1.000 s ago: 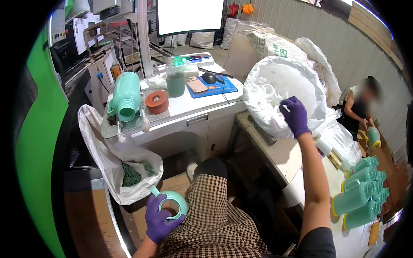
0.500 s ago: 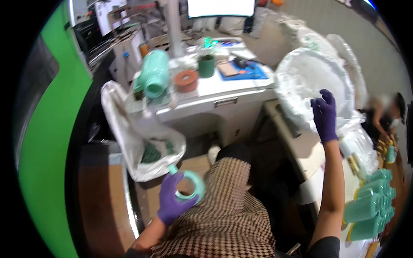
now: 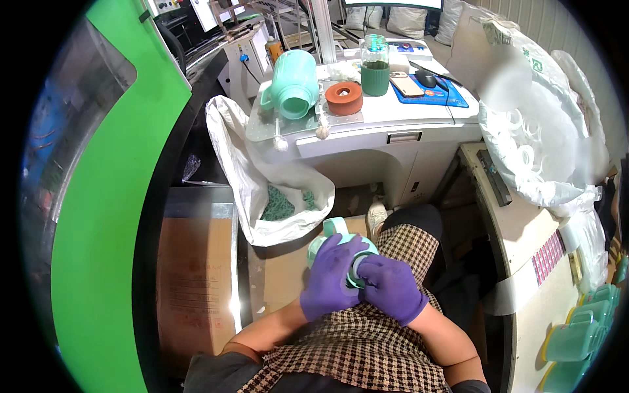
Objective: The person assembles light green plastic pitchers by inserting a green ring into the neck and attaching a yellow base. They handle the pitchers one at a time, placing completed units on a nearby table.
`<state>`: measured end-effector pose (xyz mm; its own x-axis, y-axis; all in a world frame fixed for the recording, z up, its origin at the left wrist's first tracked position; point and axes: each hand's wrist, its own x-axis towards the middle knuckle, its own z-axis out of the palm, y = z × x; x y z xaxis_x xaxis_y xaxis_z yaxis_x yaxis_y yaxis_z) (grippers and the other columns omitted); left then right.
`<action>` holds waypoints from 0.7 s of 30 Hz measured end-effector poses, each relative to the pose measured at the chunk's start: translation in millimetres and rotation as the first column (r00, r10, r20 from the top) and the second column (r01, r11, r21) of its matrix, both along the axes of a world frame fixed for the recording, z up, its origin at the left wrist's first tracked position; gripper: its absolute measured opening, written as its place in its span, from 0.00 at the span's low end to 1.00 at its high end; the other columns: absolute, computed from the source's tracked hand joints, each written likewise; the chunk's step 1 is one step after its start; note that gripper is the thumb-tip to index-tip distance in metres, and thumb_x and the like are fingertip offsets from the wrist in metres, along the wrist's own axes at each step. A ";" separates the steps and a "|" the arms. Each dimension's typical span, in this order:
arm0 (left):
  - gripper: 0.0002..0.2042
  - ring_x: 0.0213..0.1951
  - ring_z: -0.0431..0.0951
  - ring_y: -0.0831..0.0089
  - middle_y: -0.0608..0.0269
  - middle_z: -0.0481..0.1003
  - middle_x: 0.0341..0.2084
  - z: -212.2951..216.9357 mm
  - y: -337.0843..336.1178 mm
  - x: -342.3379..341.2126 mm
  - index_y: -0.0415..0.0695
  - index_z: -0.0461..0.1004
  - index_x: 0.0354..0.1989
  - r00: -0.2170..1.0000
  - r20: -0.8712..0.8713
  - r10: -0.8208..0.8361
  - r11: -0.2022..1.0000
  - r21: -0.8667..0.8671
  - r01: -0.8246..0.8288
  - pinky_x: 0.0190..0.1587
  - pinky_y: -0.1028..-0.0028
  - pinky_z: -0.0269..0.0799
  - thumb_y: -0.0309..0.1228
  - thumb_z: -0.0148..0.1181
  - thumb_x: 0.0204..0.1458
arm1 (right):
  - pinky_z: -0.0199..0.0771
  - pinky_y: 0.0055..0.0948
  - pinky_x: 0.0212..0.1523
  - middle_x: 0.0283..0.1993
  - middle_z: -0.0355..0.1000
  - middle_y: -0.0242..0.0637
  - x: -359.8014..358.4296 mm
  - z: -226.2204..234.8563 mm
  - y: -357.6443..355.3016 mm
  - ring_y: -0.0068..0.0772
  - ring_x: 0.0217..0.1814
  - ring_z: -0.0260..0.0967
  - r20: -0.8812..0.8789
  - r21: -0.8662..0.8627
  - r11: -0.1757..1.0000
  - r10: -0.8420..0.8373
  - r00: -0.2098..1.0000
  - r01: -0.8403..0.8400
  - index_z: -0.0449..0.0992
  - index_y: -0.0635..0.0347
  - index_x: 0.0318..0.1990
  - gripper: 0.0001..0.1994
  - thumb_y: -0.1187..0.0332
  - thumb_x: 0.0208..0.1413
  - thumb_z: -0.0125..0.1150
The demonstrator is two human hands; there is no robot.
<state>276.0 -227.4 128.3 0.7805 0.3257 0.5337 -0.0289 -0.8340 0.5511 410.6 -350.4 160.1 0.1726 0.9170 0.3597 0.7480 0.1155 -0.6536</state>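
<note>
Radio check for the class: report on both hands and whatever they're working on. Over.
Left hand gripping mint-green jug. Right hand at jug's opening, fingertips partly hidden. Hands themselves block the view.

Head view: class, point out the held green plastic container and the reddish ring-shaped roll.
Held green plastic container [image 3: 318, 247], head view: body's left side.
Reddish ring-shaped roll [image 3: 344, 107], head view: outer side.

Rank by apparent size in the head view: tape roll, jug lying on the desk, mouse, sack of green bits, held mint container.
1. Sack of green bits
2. Lying jug
3. Tape roll
4. Mouse
Unranked: held mint container; left hand and right hand partly cover it, and its nearness makes size unsure.
</note>
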 end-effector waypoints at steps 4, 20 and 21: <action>0.41 0.51 0.80 0.52 0.52 0.77 0.52 2.5 -6.3 8.1 0.33 0.66 0.62 0.993 0.102 -0.054 0.981 0.192 0.034 0.66 0.50 0.63 0.30 0.76 0.33 | 0.76 0.40 0.34 0.35 0.75 0.40 -11.5 -12.7 -0.4 0.46 0.35 0.76 0.100 -0.071 0.984 -0.159 0.982 0.166 0.79 0.57 0.37 0.10 0.73 0.44 0.63; 0.33 0.63 0.69 0.46 0.47 0.72 0.57 2.4 0.0 20.1 0.39 0.71 0.58 0.986 -0.147 -0.075 0.976 0.191 0.102 0.70 0.42 0.50 0.41 0.73 0.43 | 0.74 0.44 0.49 0.46 0.74 0.50 -12.3 -50.4 -32.7 0.52 0.49 0.73 -0.200 0.113 0.992 -0.031 0.979 0.055 0.76 0.60 0.49 0.17 0.78 0.49 0.64; 0.33 0.60 0.72 0.46 0.51 0.75 0.53 7.1 -0.4 18.4 0.40 0.73 0.54 0.991 -0.121 -0.050 0.981 0.180 0.071 0.70 0.42 0.50 0.40 0.77 0.39 | 0.74 0.44 0.51 0.47 0.75 0.48 -12.4 -33.9 -39.1 0.51 0.50 0.74 -0.290 0.211 0.973 -0.026 0.957 0.090 0.77 0.60 0.48 0.17 0.77 0.49 0.65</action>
